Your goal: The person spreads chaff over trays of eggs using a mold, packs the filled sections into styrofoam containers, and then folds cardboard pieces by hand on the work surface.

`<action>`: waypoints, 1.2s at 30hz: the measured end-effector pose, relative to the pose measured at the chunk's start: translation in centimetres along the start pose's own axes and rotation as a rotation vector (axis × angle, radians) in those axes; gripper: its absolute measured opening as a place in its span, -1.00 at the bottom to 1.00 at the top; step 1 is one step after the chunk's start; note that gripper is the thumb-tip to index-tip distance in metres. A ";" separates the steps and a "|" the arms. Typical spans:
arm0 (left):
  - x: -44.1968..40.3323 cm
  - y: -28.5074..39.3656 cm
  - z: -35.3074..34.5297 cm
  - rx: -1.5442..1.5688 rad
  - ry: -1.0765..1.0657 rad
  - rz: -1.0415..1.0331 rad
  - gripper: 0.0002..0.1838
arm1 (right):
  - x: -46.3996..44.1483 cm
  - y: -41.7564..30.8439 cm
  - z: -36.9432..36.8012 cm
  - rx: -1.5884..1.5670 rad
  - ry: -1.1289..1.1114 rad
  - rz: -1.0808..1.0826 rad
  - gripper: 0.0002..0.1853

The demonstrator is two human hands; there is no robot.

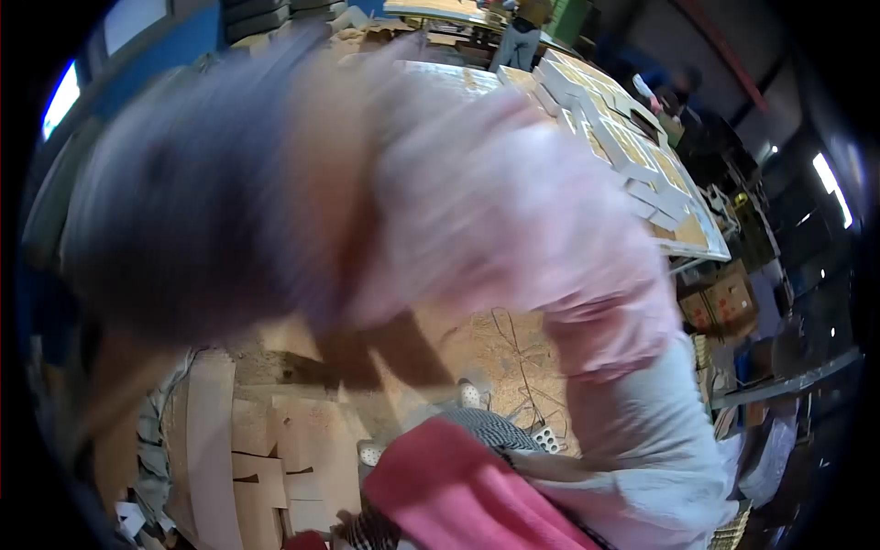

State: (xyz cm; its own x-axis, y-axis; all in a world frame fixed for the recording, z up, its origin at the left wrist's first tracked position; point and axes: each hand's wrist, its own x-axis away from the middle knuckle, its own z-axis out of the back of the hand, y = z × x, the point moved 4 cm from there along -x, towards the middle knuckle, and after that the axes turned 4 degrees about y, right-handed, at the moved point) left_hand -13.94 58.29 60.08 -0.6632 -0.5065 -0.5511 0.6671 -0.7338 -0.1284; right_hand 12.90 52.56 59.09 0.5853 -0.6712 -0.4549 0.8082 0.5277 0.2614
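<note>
My right hand [197, 188] is raised close to the camera and fills the upper left. It appears as a dark, purplish blurred shape, perhaps gloved. A strip of bare wrist [335, 165] shows beside it, and the pink and pale sleeve [541, 211] bends down to the lower right. Motion blur hides the fingers and anything they may hold. My left hand is out of sight. Below are pink cloth [449, 486] on my body and light shoes [472, 394] on the dusty floor.
White frame-like pieces [619, 137] lie stacked on a table [697, 240] at the upper right. Flat cardboard [211, 440] covers the floor at lower left. A power strip [545, 438] with cables is near my feet. Cardboard boxes [729, 298] stand right; a person [521, 41] is behind.
</note>
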 end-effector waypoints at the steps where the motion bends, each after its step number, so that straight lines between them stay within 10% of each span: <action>1: -3.2 2.9 -0.5 0.018 0.073 -0.073 -0.62 | 3.2 2.8 2.8 0.059 -0.008 -0.017 -0.88; 8: -20.5 23.6 -12.8 0.139 0.588 -0.519 -0.61 | 23.4 16.2 10.1 0.442 -0.037 -0.335 -0.85; 13: -22.5 33.3 -30.7 0.283 0.471 -0.434 -0.62 | 37.4 20.9 -3.5 0.380 0.021 -0.711 -0.76; 17: -17.7 37.6 -47.1 0.437 -0.104 -0.357 -0.61 | 48.5 20.4 -20.5 0.149 -0.189 -0.941 -0.65; 25: -22.7 39.9 -51.2 0.523 -0.643 -0.567 -0.17 | 48.8 24.2 -23.3 -0.232 -0.633 -0.953 -0.48; 29: -27.6 40.1 -54.3 0.498 -1.006 -0.586 -0.18 | 49.2 29.1 -21.9 -0.383 -0.452 -0.959 -0.50; 36: -26.6 47.5 -54.9 0.569 -0.633 -0.509 -0.22 | 50.5 31.5 -21.4 -0.680 -0.329 -0.952 -0.30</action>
State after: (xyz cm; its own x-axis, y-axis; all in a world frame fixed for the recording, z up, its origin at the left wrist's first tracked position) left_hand 53.98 61.76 23.40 -0.9950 -0.0976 0.0230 0.1001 -0.9550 0.2793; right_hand 66.50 46.41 26.11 -0.1560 -0.9868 0.0422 0.7828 -0.1496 -0.6041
